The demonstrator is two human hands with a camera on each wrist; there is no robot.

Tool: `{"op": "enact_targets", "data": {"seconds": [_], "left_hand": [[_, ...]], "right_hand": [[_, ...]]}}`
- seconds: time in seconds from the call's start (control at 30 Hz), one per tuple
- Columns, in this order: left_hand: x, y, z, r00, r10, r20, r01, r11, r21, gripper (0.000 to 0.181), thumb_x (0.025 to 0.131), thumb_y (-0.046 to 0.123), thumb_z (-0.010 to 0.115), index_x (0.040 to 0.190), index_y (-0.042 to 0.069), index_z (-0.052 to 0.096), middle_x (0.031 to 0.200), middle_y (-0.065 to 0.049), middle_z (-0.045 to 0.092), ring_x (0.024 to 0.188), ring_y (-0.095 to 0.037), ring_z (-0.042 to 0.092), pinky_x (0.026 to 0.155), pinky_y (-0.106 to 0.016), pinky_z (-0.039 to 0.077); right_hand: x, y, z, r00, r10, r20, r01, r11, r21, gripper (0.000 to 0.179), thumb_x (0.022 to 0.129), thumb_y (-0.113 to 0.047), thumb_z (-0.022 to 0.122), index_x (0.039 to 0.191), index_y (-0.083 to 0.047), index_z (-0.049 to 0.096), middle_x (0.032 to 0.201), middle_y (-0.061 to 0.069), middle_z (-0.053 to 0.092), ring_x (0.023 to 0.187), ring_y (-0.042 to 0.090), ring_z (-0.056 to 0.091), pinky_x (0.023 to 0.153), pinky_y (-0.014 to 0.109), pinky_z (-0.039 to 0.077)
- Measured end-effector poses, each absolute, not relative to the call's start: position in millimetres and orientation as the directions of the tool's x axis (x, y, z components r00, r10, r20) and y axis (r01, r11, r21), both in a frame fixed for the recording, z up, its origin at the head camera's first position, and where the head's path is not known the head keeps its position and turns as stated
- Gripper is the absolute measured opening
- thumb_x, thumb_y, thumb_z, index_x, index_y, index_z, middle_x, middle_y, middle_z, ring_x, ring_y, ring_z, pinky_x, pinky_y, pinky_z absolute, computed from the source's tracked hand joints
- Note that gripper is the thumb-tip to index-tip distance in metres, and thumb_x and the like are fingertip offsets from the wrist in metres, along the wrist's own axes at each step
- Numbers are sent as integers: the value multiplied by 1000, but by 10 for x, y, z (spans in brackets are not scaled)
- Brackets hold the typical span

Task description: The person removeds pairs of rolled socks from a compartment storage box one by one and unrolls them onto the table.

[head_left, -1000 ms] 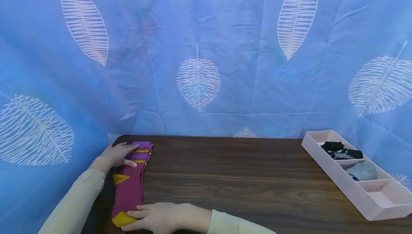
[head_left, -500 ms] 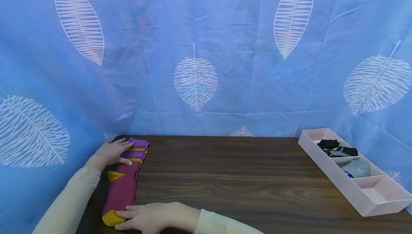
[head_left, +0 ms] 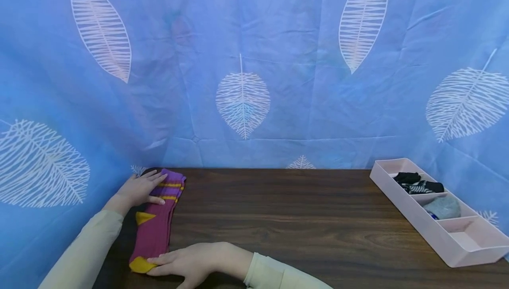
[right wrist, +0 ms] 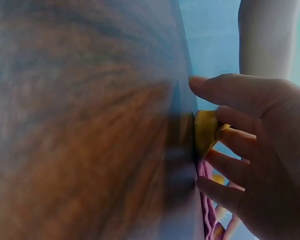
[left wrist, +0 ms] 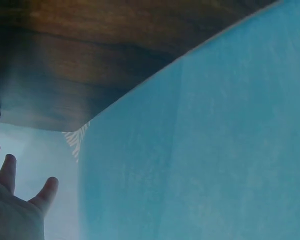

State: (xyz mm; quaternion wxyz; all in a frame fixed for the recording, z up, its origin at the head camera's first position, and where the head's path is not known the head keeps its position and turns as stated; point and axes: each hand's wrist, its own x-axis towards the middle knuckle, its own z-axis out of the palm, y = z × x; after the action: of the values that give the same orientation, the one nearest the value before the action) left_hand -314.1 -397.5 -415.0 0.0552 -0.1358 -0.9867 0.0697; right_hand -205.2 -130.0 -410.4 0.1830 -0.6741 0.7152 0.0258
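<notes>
A pair of long maroon socks [head_left: 153,233] lies flat along the left side of the table, with purple cuffs striped in yellow at the far end and yellow heel and toe patches. My left hand [head_left: 137,189] rests at the cuff end with its fingers spread over the cuff's left edge. At the near end, my right hand [head_left: 195,260] touches the yellow toe [right wrist: 205,132] with extended fingertips. Its thumb stands apart from the sock in the right wrist view. Spread fingers of the left hand [left wrist: 15,205] show at the lower left of the left wrist view, beside a sliver of purple cuff.
A pale pink divided tray [head_left: 417,225] stands at the right of the dark wooden table [head_left: 278,218]. Black patterned socks [head_left: 419,184] lie in its far compartment, and a grey bundle [head_left: 443,208] sits in the middle one. A blue leaf-print cloth [head_left: 294,103] hangs behind and at the sides.
The right hand has shifted slightly at the toe, and a little less of the yellow toe shows. The left hand stays at the cuff. The head view has swung slightly.
</notes>
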Motion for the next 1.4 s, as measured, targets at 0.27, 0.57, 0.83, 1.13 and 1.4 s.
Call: {"op": "enact_targets", "data": {"seconds": [0.27, 0.57, 0.83, 1.13, 1.4], "left_hand": [[-3059, -3974, -4115, -954, 279, 104, 251, 942, -224, 90, 71, 68, 51, 138, 10, 35, 140, -18, 37, 130, -36, 32, 95, -69, 20], [-3070, -3988, -4058, -937, 319, 141, 274, 924, -267, 95, 71, 71, 50, 141, 11, 27, 144, -15, 31, 133, -33, 28, 100, -65, 17], [-3092, -3929, -3919, -915, 355, 192, 298, 915, -273, 96, 71, 71, 49, 143, 13, 22, 147, -12, 26, 135, -31, 23, 103, -63, 14], [-3128, -3837, -3768, -880, 410, 238, 334, 892, -304, 98, 71, 73, 48, 144, 14, 19, 148, -10, 25, 136, -29, 23, 104, -61, 15], [-3141, -3702, -3762, -868, 429, 249, 371, 895, -249, 95, 72, 70, 50, 144, 15, 20, 148, -9, 24, 136, -28, 21, 105, -60, 13]], "right_hand": [[-2048, -1333, -4147, 24, -968, -248, -970, 37, -239, 68, 91, -40, 45, 145, -24, 6, 149, -15, -4, 133, -8, -6, 103, 3, 1], [-2032, -1315, -4095, 41, -983, -179, -983, -8, -181, 63, 94, -38, 40, 145, -19, 9, 150, -10, -9, 133, -6, -11, 104, 5, -3], [-2018, -1264, -4013, 29, -986, -162, -995, -12, -104, 60, 94, -42, 37, 144, -21, 13, 150, -13, -6, 134, -6, -9, 106, 7, -2], [-1994, -1186, -3917, -7, -984, -179, -998, 19, -64, 62, 92, -47, 38, 144, -25, 13, 149, -15, -6, 134, -5, -8, 110, 16, 6], [-1977, -1052, -3915, 7, -985, -174, -998, 4, -65, 63, 91, -47, 39, 144, -24, 13, 149, -14, -6, 135, -4, -6, 108, 12, 2]]}}
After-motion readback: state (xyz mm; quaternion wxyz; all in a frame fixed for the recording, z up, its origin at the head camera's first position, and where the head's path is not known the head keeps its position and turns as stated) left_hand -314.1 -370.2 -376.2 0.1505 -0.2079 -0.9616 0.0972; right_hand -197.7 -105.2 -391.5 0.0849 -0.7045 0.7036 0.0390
